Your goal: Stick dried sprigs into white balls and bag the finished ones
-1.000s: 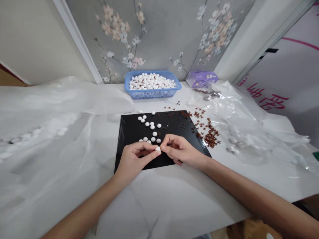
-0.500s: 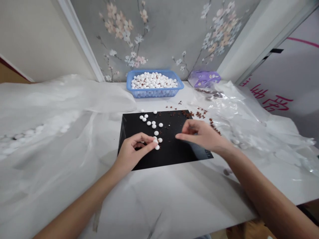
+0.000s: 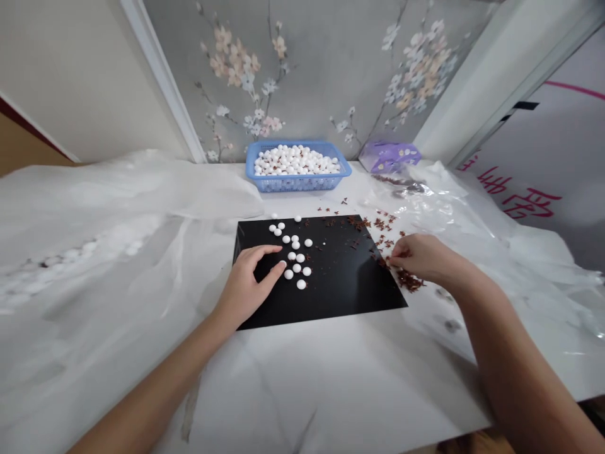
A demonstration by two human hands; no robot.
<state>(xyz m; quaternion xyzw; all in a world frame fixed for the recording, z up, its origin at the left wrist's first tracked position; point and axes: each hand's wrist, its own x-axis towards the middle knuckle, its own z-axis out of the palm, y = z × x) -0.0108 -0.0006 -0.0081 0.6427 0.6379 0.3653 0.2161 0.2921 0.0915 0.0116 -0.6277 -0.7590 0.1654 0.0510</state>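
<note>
Black board [image 3: 352, 277] under left hand [image 3: 246, 280] (spread).

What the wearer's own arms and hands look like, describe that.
The left hand and right hand are gloveless, with no ring, watch or bracelet visible. The left forearm and right forearm are bare to the picture's edge, without visible sleeves or markings.

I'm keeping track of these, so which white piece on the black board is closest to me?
The white piece at the cluster's near end; every other one on the black board lies farther back, toward the blue basket.
</note>
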